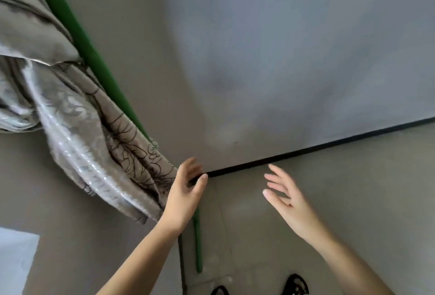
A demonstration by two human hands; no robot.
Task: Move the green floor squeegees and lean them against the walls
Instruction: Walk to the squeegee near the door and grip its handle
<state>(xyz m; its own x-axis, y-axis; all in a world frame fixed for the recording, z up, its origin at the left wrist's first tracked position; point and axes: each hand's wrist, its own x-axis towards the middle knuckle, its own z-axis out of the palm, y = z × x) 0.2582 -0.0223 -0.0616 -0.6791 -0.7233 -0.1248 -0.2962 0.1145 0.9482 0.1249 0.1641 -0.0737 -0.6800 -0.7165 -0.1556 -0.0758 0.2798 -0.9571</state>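
A green floor squeegee handle [77, 33] runs from the top left down toward the room corner, lying against the wall and partly hidden behind a curtain. A shorter green piece [197, 243] lies low along the left wall by the floor; where it meets the handle is hidden by my left hand. My left hand [186, 193] is at the corner with its fingers apart, holding nothing. My right hand [287, 198] hovers open to the right, over the floor, empty.
A grey patterned curtain [94, 130] hangs bunched at the left, touching my left hand. A black baseboard strip [306, 149] marks the foot of the grey far wall. My black shoes [296, 285] stand on the tiled floor close to the corner.
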